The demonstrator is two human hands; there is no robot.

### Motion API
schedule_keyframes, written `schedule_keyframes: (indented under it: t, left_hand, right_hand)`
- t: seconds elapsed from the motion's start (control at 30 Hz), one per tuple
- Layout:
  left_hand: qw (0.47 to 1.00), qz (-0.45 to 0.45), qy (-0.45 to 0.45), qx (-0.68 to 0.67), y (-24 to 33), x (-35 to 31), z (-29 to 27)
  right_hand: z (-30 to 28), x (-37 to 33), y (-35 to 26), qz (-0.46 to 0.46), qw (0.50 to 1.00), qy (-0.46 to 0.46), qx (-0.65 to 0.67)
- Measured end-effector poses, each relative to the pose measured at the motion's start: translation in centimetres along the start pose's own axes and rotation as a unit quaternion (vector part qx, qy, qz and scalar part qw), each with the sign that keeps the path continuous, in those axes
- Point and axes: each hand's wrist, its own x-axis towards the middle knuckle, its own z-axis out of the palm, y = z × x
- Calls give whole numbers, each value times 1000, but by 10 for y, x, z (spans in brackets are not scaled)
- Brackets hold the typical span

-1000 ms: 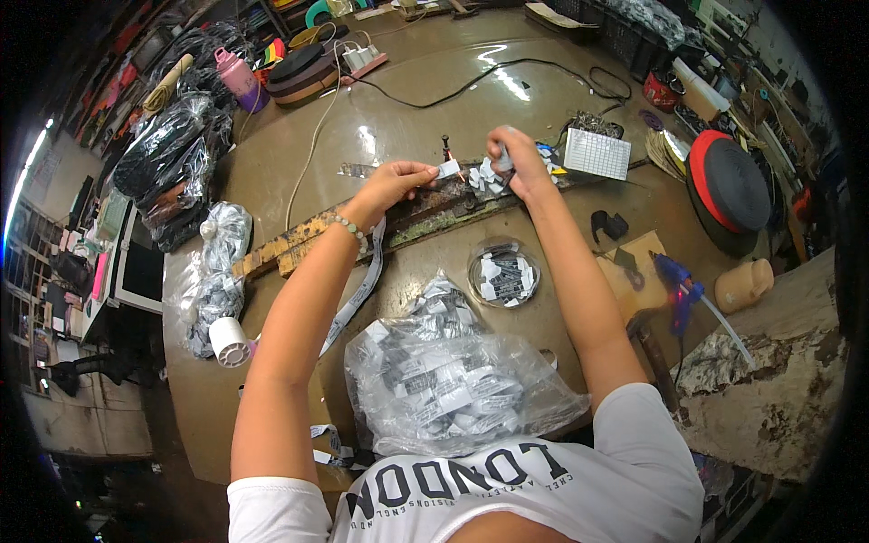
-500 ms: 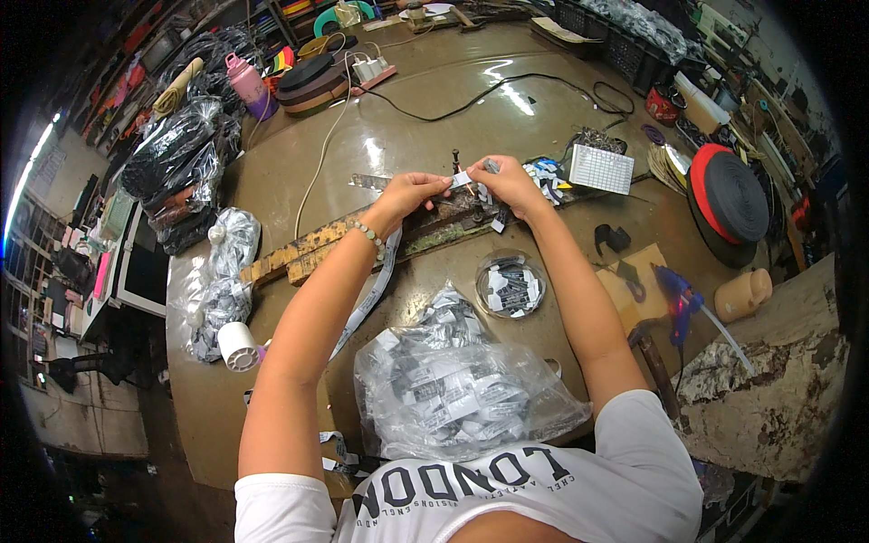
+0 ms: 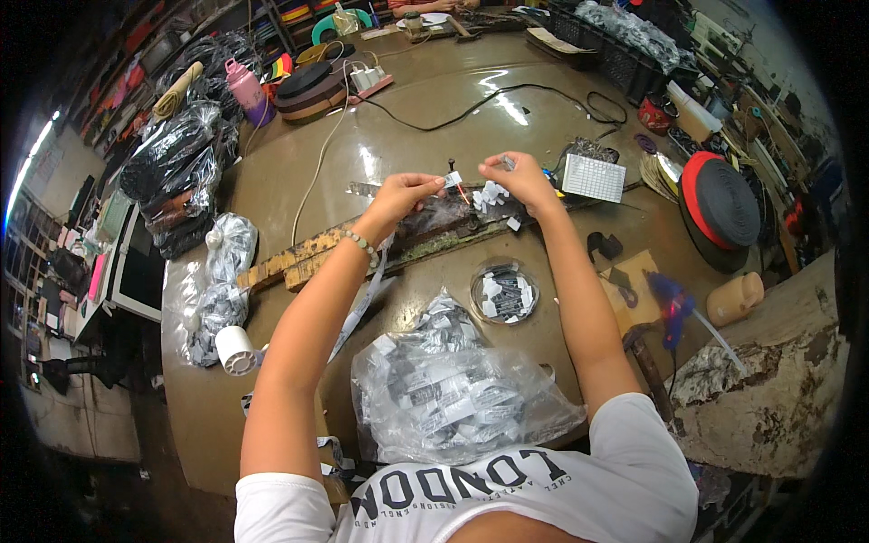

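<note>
My left hand [image 3: 405, 195] pinches the end of a white label ribbon [image 3: 452, 180] beside a dark upright bolt [image 3: 451, 166]. The printed ribbon trails down behind my left forearm. A thin orange-red rod or wire [image 3: 464, 195] stands just right of the ribbon's end. To the right, my right hand [image 3: 523, 184] is raised with curled fingers around something small and greyish that I cannot make out. Under it, loose cut white labels [image 3: 490, 195] lie on a worn wooden beam [image 3: 317, 262]. One small label [image 3: 514, 223] is at the beam's near edge.
Nearer me are a round clear tub of labels [image 3: 504, 292] and a clear plastic bag of labels [image 3: 453, 398]. A white gridded block [image 3: 593, 177], strap rolls [image 3: 724, 199] and a blue glue gun [image 3: 670, 303] are at right. A black cable [image 3: 471, 116] crosses the table [image 3: 416, 149].
My right hand has moved slightly right, away from the ribbon's end, and its fingers have parted from my left hand. More loose white labels show below it. My left hand stays near the bolt.
</note>
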Motion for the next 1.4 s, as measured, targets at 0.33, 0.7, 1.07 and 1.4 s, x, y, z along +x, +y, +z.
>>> schedule_keyframes:
  t: [0.33,0.7,1.07,1.4]
  left_hand:
    - [999,-7,4,45,0,-5,-2]
    - [998,-41,29,34,-14,-3,-6]
    - [999,-37,22,9,-13,-2,-3]
    - [999,-21,20,-15,-16,-2,4]
  right_hand:
    - [-11,-3,-4,78,993,-50,68]
    - [-18,5,23,113,979,-110,129]
    - [-12,5,23,107,966,-40,234]
    - [12,-5,5,125,965,-122,194]
